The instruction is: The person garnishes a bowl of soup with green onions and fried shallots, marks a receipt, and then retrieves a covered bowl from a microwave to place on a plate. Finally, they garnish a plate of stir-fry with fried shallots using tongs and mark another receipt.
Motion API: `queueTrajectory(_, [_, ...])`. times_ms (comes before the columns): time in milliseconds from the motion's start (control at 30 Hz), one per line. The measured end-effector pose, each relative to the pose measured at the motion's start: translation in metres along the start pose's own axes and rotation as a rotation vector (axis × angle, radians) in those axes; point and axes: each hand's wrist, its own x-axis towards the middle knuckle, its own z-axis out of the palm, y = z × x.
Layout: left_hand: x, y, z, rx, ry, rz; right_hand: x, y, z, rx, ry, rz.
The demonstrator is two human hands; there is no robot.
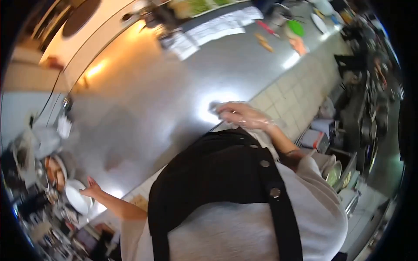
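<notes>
My left hand (91,189) is at the lower left, bare, with its thumb and fingers apart. It is at the rim of a white plate (77,199) near the counter's end; whether it touches the plate is unclear. My right hand (244,115), in a clear plastic glove, is over the near edge of the steel counter (143,104). Its fingers are bent and drawn together around something small and blurred at the fingertips, which I cannot make out.
White papers (217,31), a red marker (266,28) and a green lid (296,28) are along the counter's far side. Pans and bowls crowd the lower left. Tiled floor (283,98) and a black-and-grey equipment row (372,104) are at the right.
</notes>
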Motion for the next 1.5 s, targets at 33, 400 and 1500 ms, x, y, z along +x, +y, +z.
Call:
queueTrajectory(33, [-0.028,-0.032,0.014,0.205,-0.015,-0.065,-0.012,0.013,-0.01,0.001,0.044,0.013])
queueTrajectory(400, [-0.799,-0.136,0.151,0.503,-2.294,-1.077,-0.168,0.158,-0.14,0.368,0.248,0.105])
queueTrajectory(1500, [-1.248,-0.448,0.366,0.832,-2.483,-0.505,0.001,0.34,-0.806,-0.234,0.959,-0.399])
